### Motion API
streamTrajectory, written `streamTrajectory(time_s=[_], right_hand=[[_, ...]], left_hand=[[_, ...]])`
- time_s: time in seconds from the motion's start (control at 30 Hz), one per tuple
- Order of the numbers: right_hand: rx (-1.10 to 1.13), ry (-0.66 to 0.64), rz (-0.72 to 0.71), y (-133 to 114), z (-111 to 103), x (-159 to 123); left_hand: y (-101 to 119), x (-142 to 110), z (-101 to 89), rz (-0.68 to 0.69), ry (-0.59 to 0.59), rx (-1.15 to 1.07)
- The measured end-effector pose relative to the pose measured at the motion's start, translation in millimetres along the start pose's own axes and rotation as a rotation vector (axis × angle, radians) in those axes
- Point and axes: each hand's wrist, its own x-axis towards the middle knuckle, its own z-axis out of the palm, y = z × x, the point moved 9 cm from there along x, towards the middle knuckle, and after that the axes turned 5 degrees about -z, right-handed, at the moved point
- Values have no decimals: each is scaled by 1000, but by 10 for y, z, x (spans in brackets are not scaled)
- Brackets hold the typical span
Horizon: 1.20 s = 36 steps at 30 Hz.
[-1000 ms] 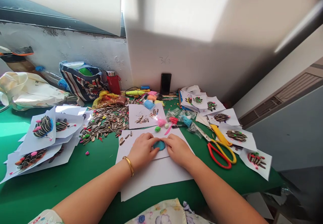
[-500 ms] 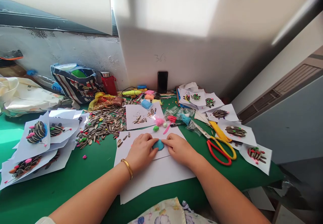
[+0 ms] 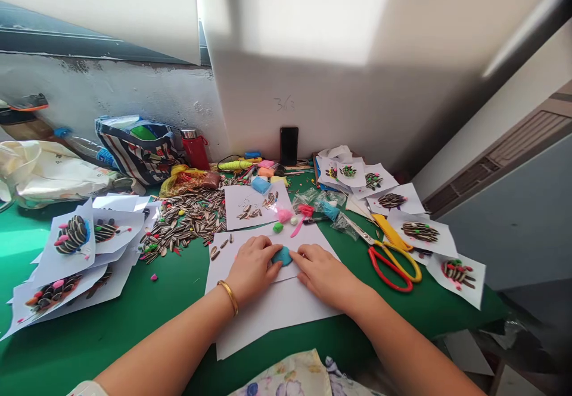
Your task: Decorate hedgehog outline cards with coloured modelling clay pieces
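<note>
A flattened round piece of blue modelling clay (image 3: 282, 256) lies on a white sheet of paper (image 3: 250, 330) in front of me. My left hand (image 3: 254, 265), with a gold bangle at its wrist, curls around the clay's left side, thumb and forefinger on its edge. From the other side, my right hand (image 3: 319, 271) touches the right edge with its fingertips, fingers stretched out and thumb apart. Just beyond the clay sit a green clay ball (image 3: 277, 227) and a small white ball (image 3: 294, 221). A few sunflower seeds (image 3: 215, 252) lie left of my left hand.
Scissors (image 3: 393, 265) with red and yellow handles lie at right. A pile of striped sunflower seeds (image 3: 192, 220) spreads at back left. Seed-and-clay pictures on paper (image 3: 71, 235) are stacked left, with more cards (image 3: 420, 232) at right. A phone (image 3: 289, 146) leans against the wall.
My right thumb now shows apart from the forefinger, beside the clay. The blue clay looks slightly rounder. The whole view has shifted a little, and my left hand keeps its place at the clay.
</note>
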Motion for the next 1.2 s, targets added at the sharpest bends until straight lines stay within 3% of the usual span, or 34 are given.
streamTrajectory(time_s=[0.23, 0.37, 0.5, 0.63, 0.8, 0.97, 1.07, 1.2], right_hand=[[-64, 14, 25, -28, 122, -103], [-11, 32, 40, 10, 93, -107], [74, 79, 64, 65, 54, -109], [122, 100, 67, 96, 47, -99], [174, 109, 52, 116, -15, -58], [211, 57, 132, 274, -72, 45], [191, 16, 183, 375, -82, 115], [154, -14, 239, 460, -72, 167]], left_hand=[[-51, 1, 14, 10, 33, -68], [-202, 39, -55, -42, 74, -202], [-395, 80, -211, -138, 162, -42], [-500, 112, -223, -219, 95, 89], [-521, 103, -225, -277, 71, -9], [-603, 55, -284, -369, 54, -39], [-592, 47, -361, -340, 60, 67], [-491, 40, -508, -204, 151, 180]])
